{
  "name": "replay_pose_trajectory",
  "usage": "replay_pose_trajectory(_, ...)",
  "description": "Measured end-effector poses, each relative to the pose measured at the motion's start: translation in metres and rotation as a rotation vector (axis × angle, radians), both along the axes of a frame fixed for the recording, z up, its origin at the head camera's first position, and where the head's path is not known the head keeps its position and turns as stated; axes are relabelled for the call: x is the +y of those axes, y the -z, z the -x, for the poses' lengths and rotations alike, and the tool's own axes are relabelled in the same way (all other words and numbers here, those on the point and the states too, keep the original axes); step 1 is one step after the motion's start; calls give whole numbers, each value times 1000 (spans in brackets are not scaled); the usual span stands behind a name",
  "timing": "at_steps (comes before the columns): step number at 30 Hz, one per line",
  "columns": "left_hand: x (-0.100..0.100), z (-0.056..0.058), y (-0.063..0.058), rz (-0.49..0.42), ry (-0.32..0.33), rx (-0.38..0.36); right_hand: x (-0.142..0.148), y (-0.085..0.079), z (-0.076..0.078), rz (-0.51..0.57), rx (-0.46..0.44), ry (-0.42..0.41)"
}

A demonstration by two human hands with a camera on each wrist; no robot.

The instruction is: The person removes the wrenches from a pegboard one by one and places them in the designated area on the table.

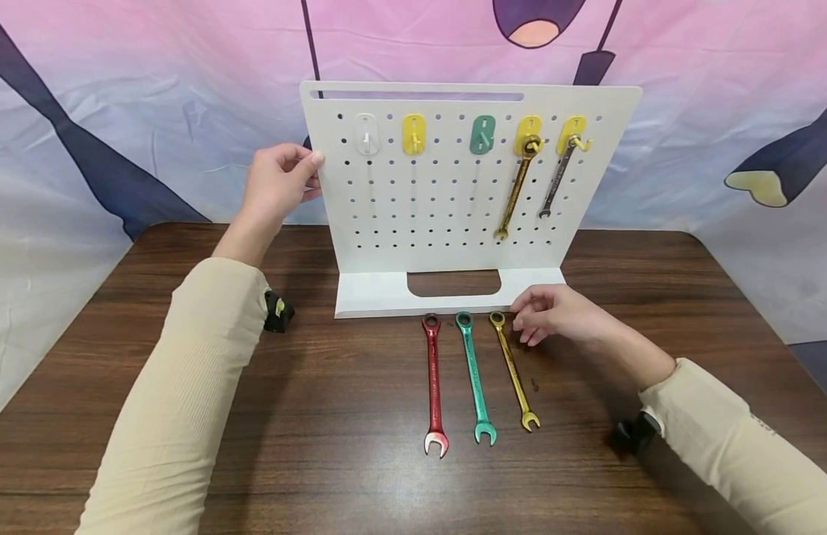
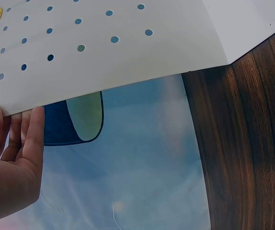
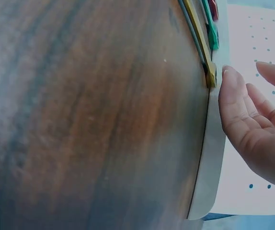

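Note:
A white pegboard (image 1: 413, 215) stands upright on its base at the back of the table. My left hand (image 1: 279, 182) pinches its left edge between thumb and fingers; the left wrist view shows the fingers (image 2: 32, 139) at that edge. Close by the base's front edge, my right hand (image 1: 553, 312) hovers with loosely bent fingers and nothing in them. Just left of its fingertips lies a gold combination wrench (image 1: 513, 371). Beside that one are a green wrench (image 1: 476, 379) and a red wrench (image 1: 434, 386), ring ends toward the board, open ends toward me.
A larger gold wrench (image 1: 516, 189) and a dark grey wrench (image 1: 557, 178) hang from yellow hooks at the board's right. Further left are a green hook (image 1: 483, 134), a yellow hook (image 1: 414, 134) and a white hook (image 1: 367, 134), with nothing on them. A printed cloth (image 1: 206, 111) hangs behind the wooden table (image 1: 360, 475).

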State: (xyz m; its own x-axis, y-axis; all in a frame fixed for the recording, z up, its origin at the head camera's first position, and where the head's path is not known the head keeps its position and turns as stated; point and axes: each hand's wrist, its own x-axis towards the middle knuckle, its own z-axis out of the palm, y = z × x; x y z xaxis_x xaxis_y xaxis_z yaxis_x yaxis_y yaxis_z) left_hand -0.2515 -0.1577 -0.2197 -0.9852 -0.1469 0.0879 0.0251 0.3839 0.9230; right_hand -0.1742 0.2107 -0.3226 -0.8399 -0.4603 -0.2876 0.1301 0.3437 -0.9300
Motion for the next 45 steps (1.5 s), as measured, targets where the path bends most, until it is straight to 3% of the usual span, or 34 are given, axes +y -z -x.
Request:
replay_pose_trajectory(27, -1, 2, 1, -20, 1, 0, 4, -33, 20, -60, 202, 52)
replay_pose_trajectory(45, 0, 2, 1, -10, 0, 1, 1, -57, 28, -99, 278, 86)
